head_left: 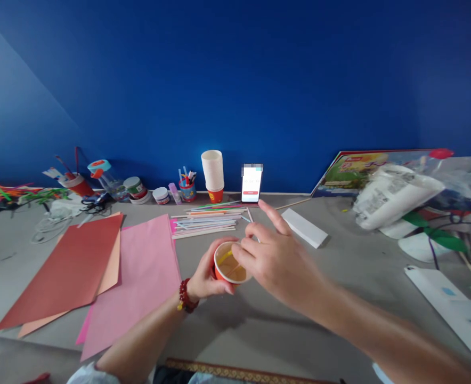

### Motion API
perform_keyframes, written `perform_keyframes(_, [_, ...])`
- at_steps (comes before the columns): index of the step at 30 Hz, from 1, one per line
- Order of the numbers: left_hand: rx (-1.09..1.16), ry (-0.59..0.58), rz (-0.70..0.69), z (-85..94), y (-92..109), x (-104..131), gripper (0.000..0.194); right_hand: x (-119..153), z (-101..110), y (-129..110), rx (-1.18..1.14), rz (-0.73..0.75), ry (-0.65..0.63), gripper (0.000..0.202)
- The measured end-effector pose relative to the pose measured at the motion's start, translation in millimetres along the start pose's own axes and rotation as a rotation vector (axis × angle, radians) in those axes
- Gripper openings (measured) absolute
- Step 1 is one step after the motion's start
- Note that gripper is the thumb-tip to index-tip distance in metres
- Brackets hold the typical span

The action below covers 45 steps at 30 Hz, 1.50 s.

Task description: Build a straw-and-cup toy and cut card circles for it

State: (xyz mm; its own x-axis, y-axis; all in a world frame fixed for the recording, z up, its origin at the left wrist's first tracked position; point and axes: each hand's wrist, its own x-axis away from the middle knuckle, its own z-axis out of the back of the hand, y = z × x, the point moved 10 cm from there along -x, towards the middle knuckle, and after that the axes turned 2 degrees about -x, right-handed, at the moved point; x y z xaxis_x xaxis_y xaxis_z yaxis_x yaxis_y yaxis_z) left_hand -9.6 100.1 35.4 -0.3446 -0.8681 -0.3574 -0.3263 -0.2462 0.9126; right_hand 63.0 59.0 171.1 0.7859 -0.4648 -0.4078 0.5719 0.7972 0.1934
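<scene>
Wrapped around an orange-red paper cup (218, 273) with a white rim, my left hand (208, 274) keeps it tilted above the table. A yellow strip shows inside the cup against the inner wall. At the cup's right rim is my right hand (273, 256), its index finger stretched forward and the other fingers curled. Its lower fingertips reach over the opening, near a thin brownish stick-like piece; whether they pinch it is hard to see. Behind the hands lies a row of thin sticks and straws (207, 224).
Red (67, 266) and pink sheets (143, 277) lie left. At the back stand stacked white cups (212, 170), a lit phone (251, 184), a pen cup (187, 189) and small jars (161, 196). A folded white paper (304, 228) and plastic-wrapped items (395, 194) are right.
</scene>
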Motion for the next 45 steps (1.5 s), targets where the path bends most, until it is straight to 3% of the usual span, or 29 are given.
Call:
perform_keyframes(8, [0.019,0.055,0.012,6.9,-5.1,1.3,0.09,-2.4,3.7,-6.3,-0.025,-0.045,0.043,0.037])
perform_keyframes(15, [-0.168,0.061,-0.015,10.3,-8.3,4.4,0.09,-9.9,-30.3,-30.8,0.01,0.131,-0.126,0.017])
perform_keyframes(20, [-0.13,0.148,0.039,17.8,-11.1,3.0,0.086,-12.5,-43.1,-33.4,-0.036,0.177,-0.158,0.016])
perform_keyframes(25, [-0.193,0.156,-0.032,14.5,1.2,-1.7,0.078,-12.6,-41.7,-27.0,0.064,0.058,-0.156,0.013])
perform_keyframes(29, [-0.281,0.162,-0.085,11.0,9.1,-3.5,0.076,-11.0,-40.0,-8.0,0.123,-0.168,-0.208,0.014])
perform_keyframes(34, [-0.278,0.174,-0.081,13.5,3.5,-2.4,0.075,-9.5,-16.7,14.1,0.094,-0.306,-0.128,0.026])
perform_keyframes(39, [-0.145,0.15,-0.066,14.6,-8.3,1.8,0.08,-2.1,-1.7,24.8,-0.297,-0.349,0.041,0.019])
perform_keyframes(42, [-0.091,0.14,-0.059,14.3,-11.8,4.3,0.086,0.8,-8.9,25.5,-0.593,-0.384,0.092,0.02])
perform_keyframes(45, [-0.063,0.144,-0.073,15.2,-13.0,5.2,0.082,-1.0,-25.1,18.4,-0.838,-0.371,0.051,0.021])
